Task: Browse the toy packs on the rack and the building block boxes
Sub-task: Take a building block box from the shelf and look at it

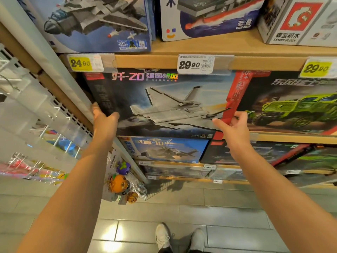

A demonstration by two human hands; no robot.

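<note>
We've got our left hand (pixel 104 117) and right hand (pixel 235 125), fingers curled round the side edges of the big dark fighter-jet building block box (pixel 164 105) standing on the wooden shelf (pixel 273 137). Block browsing is underway; the hanging toy packs (pixel 36 168) off left look untouched.

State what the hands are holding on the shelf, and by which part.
Both hands hold the jet fighter box: the left hand grips its left edge, the right hand pinches its red right edge.

"29.90" on shelf price tag (pixel 196 65)
</note>
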